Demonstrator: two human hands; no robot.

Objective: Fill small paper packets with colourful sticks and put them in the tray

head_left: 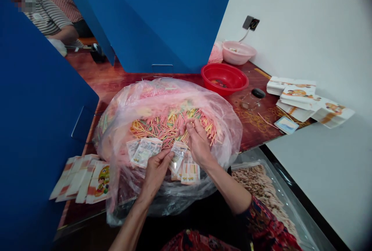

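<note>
Between the thumb and fingers of my left hand [157,170] is a small clear printed packet [178,153]. My right hand [199,145] is raised just beyond it, fingers curled in a pinch; whatever they hold is too small to make out. Both hands are over a large clear plastic bag [226,117], its mouth open on a heap of thin pink, yellow and green sticks [162,125]. Flat packets [147,152] lie on the bag's near edge left of the held one. More packets [191,170], with sticks showing inside, lie under and beside it.
Blue partitions [162,18] stand behind and left. A red basin [225,76], pink basin [238,51], jar [253,99], rubber bands [258,121] and printed stacks [302,96] sit right. Other printed stacks [83,177] lie left. A tub [261,189] stands below; another person [55,14] sits beyond.
</note>
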